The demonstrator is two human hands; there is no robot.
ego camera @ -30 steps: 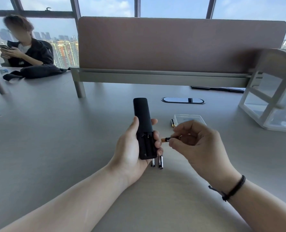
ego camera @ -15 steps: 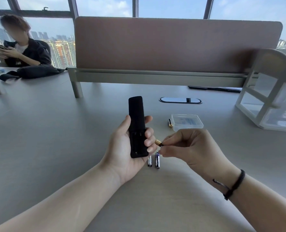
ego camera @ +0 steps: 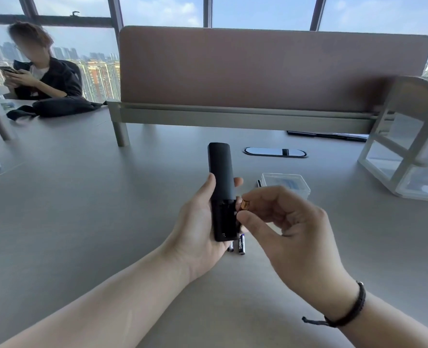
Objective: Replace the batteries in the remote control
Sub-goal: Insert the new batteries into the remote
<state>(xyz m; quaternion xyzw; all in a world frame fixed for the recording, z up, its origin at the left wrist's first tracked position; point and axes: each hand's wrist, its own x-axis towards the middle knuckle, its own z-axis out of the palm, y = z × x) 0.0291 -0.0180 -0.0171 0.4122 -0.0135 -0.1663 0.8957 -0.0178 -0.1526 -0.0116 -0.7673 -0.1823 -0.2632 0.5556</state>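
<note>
My left hand (ego camera: 197, 229) grips a black remote control (ego camera: 221, 182), held upright above the table with its back facing me. The battery bay (ego camera: 225, 219) at its lower end is uncovered and looks empty. My right hand (ego camera: 288, 229) pinches a gold-and-black battery (ego camera: 244, 205) between thumb and fingers, right at the bay's right edge. Two blue-and-silver batteries (ego camera: 240, 246) lie side by side on the table just under the remote. Another gold-tipped battery (ego camera: 259, 183) rests beside a clear plastic box (ego camera: 286, 183).
A grey table (ego camera: 82, 197) spreads all around. A brown divider panel (ego camera: 270, 69) stands at the back, with an oval cable port (ego camera: 274, 152) before it. A white rack (ego camera: 408, 156) sits at right. A person with a phone (ego camera: 39, 76) sits far left.
My right hand has brought the gold battery up from beside the remote's lower end to the right edge of the open bay. The remote has tilted slightly in my left hand.
</note>
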